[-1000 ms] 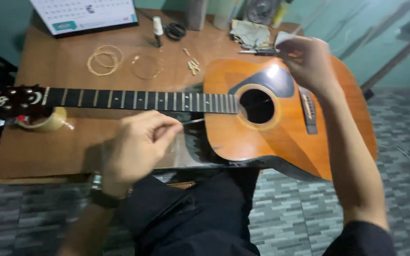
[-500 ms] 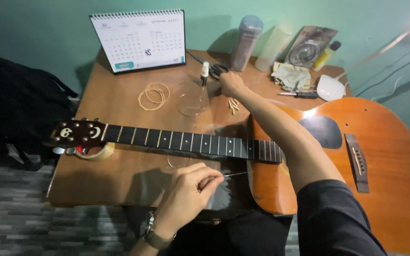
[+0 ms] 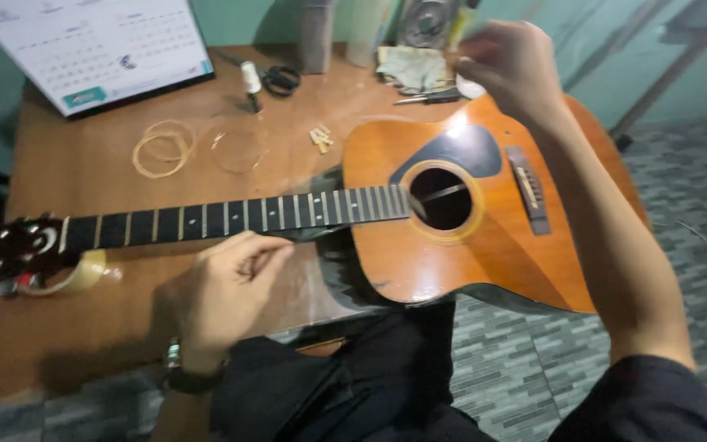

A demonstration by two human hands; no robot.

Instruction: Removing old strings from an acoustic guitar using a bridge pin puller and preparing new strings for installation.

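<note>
Wooden table [image 3: 83, 327], guitar [image 3: 468, 237] flat, left hand [image 3: 227, 286] pinched at its neck, right hand [image 3: 513, 69] raised, grip unclear.

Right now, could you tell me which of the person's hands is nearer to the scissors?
Right. The right hand is raised over the guitar's upper edge, level with the scissors; the left hand is far below them, beside the neck.

Stringless guitar [image 3: 484, 237] across wooden table [image 3: 83, 188]

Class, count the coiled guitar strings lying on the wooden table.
2: a thick golden wire coil below the desk calendar, and a thinner, fainter wire coil just right of it. Others may be hidden.
</note>
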